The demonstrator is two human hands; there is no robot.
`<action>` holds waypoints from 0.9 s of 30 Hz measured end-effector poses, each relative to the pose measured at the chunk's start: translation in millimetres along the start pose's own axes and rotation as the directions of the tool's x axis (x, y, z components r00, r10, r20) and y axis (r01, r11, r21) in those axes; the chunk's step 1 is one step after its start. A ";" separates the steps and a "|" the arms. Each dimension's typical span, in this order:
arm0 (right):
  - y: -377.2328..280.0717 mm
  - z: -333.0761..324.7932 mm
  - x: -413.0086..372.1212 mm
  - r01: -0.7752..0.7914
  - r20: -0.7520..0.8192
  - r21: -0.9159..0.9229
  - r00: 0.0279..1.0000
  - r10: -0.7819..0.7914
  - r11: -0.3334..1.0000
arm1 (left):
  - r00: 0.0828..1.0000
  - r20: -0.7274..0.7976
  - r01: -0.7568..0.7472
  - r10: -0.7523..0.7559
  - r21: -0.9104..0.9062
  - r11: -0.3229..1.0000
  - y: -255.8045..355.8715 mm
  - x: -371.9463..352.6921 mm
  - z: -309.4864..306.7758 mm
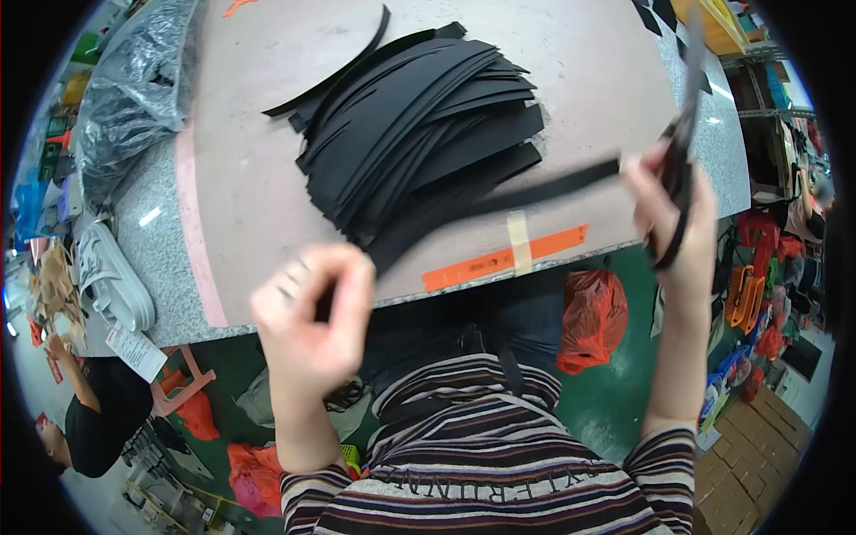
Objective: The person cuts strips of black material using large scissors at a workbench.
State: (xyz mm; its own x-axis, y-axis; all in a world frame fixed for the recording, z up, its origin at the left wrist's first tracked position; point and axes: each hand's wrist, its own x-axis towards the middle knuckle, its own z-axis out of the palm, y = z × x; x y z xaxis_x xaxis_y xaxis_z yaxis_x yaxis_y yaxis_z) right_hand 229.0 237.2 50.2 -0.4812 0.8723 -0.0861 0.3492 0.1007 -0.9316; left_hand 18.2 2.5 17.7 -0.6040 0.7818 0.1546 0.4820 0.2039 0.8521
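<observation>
A black strip (526, 192) stretches between my two hands, just above the table's front edge. Its left end is pinched in my left hand (316, 308), whose fingers are curled. My right hand (669, 201) is closed around the handles of black scissors (682, 169), with the blades pointing up and away, blurred by motion. The strip's right end reaches the fingertips of that same hand. Behind the strip, a large pile of black strips (419, 125) lies on the table, with a few loose ones at its upper left.
An orange ruler-like strip (477, 269) lies along the front edge of the table (588, 80). Clear plastic wrapping (138, 98) and pale sandals (116, 276) are at the left. A red bag (593, 321) hangs below the edge. Another person (98, 410) is at the lower left.
</observation>
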 end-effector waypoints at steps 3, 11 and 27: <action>-26.0 11.7 33.6 0.162 0.002 0.022 0.987 -0.162 0.987 | 0.983 -0.091 0.148 -0.157 -0.093 0.985 -20.2 31.7 -6.5; -20.9 64.2 -46.4 -0.256 0.792 -0.196 0.528 0.306 0.947 | 0.975 -0.027 0.186 -0.219 -0.430 0.883 -24.4 25.1 -13.4; 11.3 116.7 -43.3 0.048 0.689 -0.126 0.723 0.053 0.991 | 0.981 -0.011 0.162 -0.193 -0.502 0.849 -32.7 27.0 -9.3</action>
State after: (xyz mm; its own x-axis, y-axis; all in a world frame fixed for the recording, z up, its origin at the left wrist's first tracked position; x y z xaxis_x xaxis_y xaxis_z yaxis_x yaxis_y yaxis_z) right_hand 160.0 144.8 2.2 -0.8835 0.3059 -0.3549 0.4244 0.2016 -0.8828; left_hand -19.7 11.5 -1.3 -0.6927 0.7212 -0.0077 -0.0072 0.0038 1.0000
